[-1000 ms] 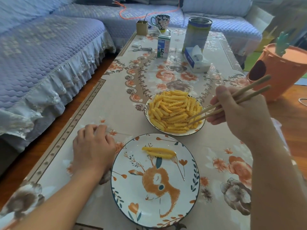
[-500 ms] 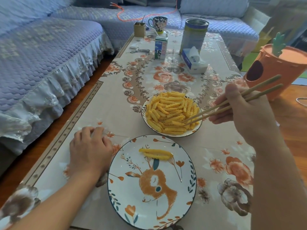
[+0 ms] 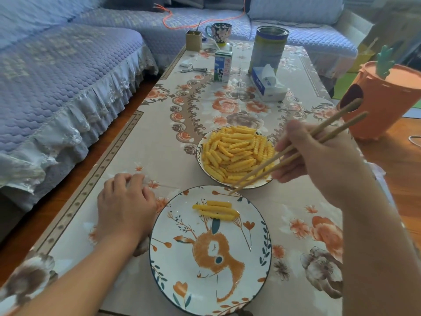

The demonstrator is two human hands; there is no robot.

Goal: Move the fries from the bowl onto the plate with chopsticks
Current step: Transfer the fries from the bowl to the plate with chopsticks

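While the right hand (image 3: 323, 160) holds a pair of wooden chopsticks (image 3: 293, 149) in a closed grip, their tips slant down over the near rim of the bowl (image 3: 262, 184) and end at the far edge of the plate (image 3: 257, 265), carrying nothing between them. Crinkle-cut fries (image 3: 237, 151) fill the bowl in a heap, and the bowl sits on the desk (image 3: 145, 156) just beyond the plate, the two rims nearly touching. Three fries (image 3: 216, 209) lie side by side on the plate's far half, above the painted orange deer. At the plate's left side the left hand (image 3: 125, 208) rests palm down on the floral cloth, fingers curled, its grip holding nothing. Farther back on the desk stand a milk carton (image 3: 223, 66), a tall tin can (image 3: 268, 50), a tissue pack (image 3: 268, 84), a floral mug (image 3: 219, 33) and a small square holder (image 3: 193, 39), with a metal tool (image 3: 193, 70) lying near the carton. A carrot-shaped orange bin (image 3: 387, 99) stands off the desk's right side, and a sofa with a purple quilted cover (image 3: 57, 71) runs along the left and the back
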